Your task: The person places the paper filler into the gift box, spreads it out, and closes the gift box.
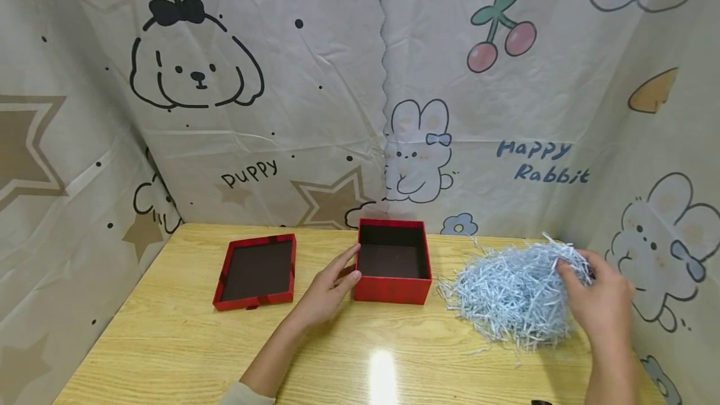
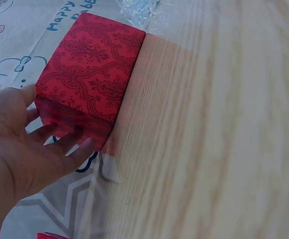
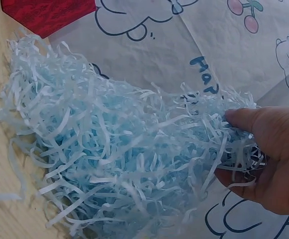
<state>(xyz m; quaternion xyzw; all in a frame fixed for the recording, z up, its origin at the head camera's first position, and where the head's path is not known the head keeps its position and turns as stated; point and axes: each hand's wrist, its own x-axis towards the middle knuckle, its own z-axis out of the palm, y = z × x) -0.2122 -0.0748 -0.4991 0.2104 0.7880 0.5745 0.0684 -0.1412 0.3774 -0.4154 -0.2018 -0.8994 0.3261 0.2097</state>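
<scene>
A red patterned box [image 1: 392, 290] with a dark inside stands uncovered at the back middle of the table. Against its left side rest the straight, spread fingers of my left hand [image 1: 323, 295]; the left wrist view shows the same hand [image 2: 20, 144] beside the box wall [image 2: 92, 69]. To the right lies a loose heap of pale blue shredded paper [image 1: 509, 295]. My right hand [image 1: 604, 295] grips the heap's right edge between thumb and fingers. Strands of the shredded paper [image 3: 119, 144] stick out around that hand [image 3: 276, 154] in the right wrist view, hiding some fingertips.
The red box lid [image 1: 292, 267], dark inside facing up, lies left of the box on the wooden table [image 1: 169, 342]. Printed cloth [image 1: 332, 105] hangs behind and at both sides. A small dark object [image 1: 541, 402] shows at the bottom edge.
</scene>
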